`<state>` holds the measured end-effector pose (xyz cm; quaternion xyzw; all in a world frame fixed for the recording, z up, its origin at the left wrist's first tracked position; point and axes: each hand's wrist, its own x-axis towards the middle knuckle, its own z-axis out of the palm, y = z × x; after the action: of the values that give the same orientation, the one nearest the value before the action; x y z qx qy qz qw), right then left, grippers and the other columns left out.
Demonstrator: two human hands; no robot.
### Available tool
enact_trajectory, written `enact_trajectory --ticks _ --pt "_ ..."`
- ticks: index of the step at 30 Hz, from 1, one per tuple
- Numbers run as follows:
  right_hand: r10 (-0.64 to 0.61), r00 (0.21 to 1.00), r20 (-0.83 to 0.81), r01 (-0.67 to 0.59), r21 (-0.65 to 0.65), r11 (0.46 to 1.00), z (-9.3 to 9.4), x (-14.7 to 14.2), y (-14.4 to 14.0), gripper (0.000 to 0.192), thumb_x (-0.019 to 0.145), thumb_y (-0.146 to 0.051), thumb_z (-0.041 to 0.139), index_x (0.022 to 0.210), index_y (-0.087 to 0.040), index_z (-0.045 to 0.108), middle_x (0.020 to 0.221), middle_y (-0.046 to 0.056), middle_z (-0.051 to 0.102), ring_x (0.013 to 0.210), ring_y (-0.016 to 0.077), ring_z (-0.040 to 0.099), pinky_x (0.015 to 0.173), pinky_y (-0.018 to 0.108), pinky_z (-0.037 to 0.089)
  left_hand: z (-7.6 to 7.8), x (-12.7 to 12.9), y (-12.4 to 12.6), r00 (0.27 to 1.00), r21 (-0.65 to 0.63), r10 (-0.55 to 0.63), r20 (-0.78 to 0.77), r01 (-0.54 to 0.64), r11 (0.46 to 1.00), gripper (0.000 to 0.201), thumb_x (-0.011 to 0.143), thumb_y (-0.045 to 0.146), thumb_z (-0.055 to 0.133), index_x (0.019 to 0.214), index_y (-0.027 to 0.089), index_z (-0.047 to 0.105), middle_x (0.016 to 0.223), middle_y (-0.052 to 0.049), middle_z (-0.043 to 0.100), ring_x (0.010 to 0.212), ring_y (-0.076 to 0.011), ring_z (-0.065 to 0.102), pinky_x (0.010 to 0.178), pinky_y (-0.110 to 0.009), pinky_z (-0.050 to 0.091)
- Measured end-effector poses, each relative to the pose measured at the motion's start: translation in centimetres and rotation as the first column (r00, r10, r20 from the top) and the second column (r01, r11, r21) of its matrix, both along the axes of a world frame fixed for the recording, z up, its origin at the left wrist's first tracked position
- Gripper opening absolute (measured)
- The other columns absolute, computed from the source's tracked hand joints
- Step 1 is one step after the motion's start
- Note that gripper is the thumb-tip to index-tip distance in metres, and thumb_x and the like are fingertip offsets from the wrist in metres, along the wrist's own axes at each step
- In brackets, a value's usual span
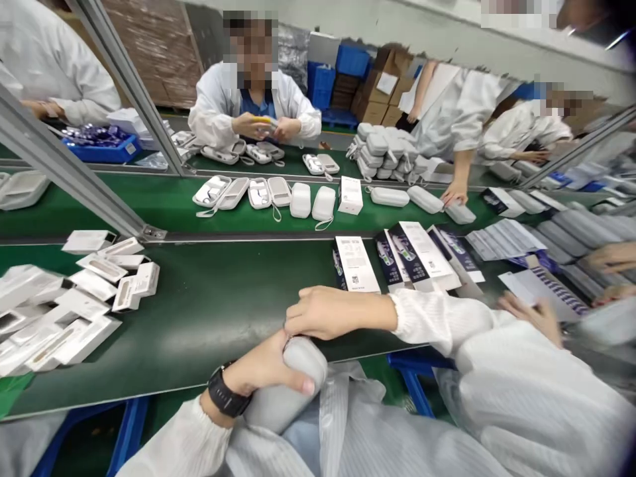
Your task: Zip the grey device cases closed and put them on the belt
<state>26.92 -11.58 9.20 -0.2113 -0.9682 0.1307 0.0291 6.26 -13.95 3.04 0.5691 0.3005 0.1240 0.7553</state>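
Left hand clamps the grey oval hard-shell case at lower centre, off the worktop edge over the lap. Right hand pinches its top end, fingers closed. Risk: case has no support, so a slip drops it. White open trays left, dark printed boxes right, dark green worktop between.
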Motion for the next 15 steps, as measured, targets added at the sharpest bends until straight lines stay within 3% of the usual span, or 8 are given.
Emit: enact_trajectory --ticks 3,6,8,9,10,12,14,15 --pt "0.013 0.997 -0.075 -0.034 -0.280 0.959 -0.7 0.3 1.1 0.021 0.105 -0.030 0.044 0.101 -0.021 0.062 0.096 0.000 0.067 0.077 0.0118 0.057 0.074 0.026 0.039 -1.9 -0.1 -0.3 0.995 -0.132 0.024 0.095 -0.011 0.991 0.102 0.040 0.056 0.095 0.126 0.017 0.057 0.123 -0.011 0.062 0.113 -0.0305 0.057 0.097 -0.043 0.046" --pt "-0.005 0.987 -0.160 -0.072 -0.475 0.877 -1.6 1.0 1.5 0.020 0.103 -0.031 0.048 0.096 -0.020 0.063 0.095 0.001 0.068 0.081 0.0118 0.060 0.074 0.023 0.043 -2.4 -0.5 -0.3 0.994 -0.150 0.102 0.047 -0.094 0.984 0.090 0.038 0.051 0.097 0.112 0.016 0.061 0.111 -0.008 0.064 0.101 -0.0262 0.060 0.086 -0.037 0.049" --pt "-0.257 0.943 -0.211 0.111 -0.530 0.841 -2.5 1.4 0.8 0.021 0.102 -0.035 0.050 0.099 -0.020 0.063 0.093 0.001 0.068 0.077 0.0118 0.060 0.071 0.023 0.045 -1.7 -0.5 0.4 0.975 -0.160 0.223 -0.003 -0.220 0.962 0.081 0.039 0.049 0.098 0.103 0.015 0.061 0.099 -0.005 0.064 0.088 -0.0217 0.060 0.075 -0.031 0.050" --pt "-0.419 0.876 -0.239 0.220 -0.576 0.788 -3.0 1.5 0.3 0.024 0.102 -0.039 0.048 0.106 -0.020 0.062 0.092 0.002 0.068 0.074 0.0119 0.061 0.069 0.023 0.046 -1.1 -0.4 1.1 0.950 -0.176 0.312 -0.013 -0.309 0.935 0.077 0.043 0.051 0.097 0.102 0.016 0.061 0.094 -0.004 0.064 0.082 -0.0196 0.060 0.070 -0.029 0.050" --pt "-0.560 0.786 -0.261 0.298 -0.635 0.713 -3.6 1.5 -0.2 0.029 0.102 -0.043 0.047 0.117 -0.020 0.059 0.094 0.003 0.068 0.074 0.0122 0.062 0.067 0.024 0.047 -0.5 0.0 1.9 0.908 -0.192 0.420 -0.015 -0.415 0.889 0.074 0.047 0.053 0.095 0.102 0.016 0.060 0.090 -0.003 0.063 0.076 -0.0176 0.059 0.065 -0.027 0.049" --pt "-0.693 0.664 -0.280 0.309 -0.741 0.596 -4.8 1.1 -0.8 0.050 0.098 -0.050 0.054 0.138 -0.021 0.047 0.102 0.005 0.069 0.078 0.0146 0.066 0.067 0.025 0.051 0.7 1.3 4.4 0.754 -0.196 0.656 -0.009 -0.645 0.739 0.067 0.056 0.055 0.091 0.101 0.018 0.058 0.086 -0.001 0.062 0.070 -0.0144 0.058 0.062 -0.025 0.049" --pt "-0.757 0.575 -0.310 0.359 -0.737 0.573 -5.8 0.6 0.1 0.076 0.086 -0.053 0.070 0.147 -0.023 0.037 0.116 0.009 0.067 0.091 0.0195 0.068 0.075 0.029 0.054 1.5 3.3 7.6 0.578 -0.180 0.815 0.035 -0.798 0.574 0.062 0.059 0.051 0.091 0.100 0.019 0.058 0.086 0.000 0.063 0.071 -0.0133 0.059 0.064 -0.025 0.050" --pt "-0.792 0.505 -0.344 0.412 -0.710 0.571 -5.9 0.7 1.2 0.084 0.080 -0.051 0.077 0.148 -0.024 0.036 0.122 0.010 0.066 0.097 0.0219 0.067 0.079 0.032 0.054 1.6 4.5 9.5 0.542 -0.186 0.835 0.090 -0.815 0.549 0.061 0.060 0.051 0.091 0.099 0.018 0.058 0.089 -0.001 0.064 0.074 -0.0140 0.061 0.067 -0.025 0.052"
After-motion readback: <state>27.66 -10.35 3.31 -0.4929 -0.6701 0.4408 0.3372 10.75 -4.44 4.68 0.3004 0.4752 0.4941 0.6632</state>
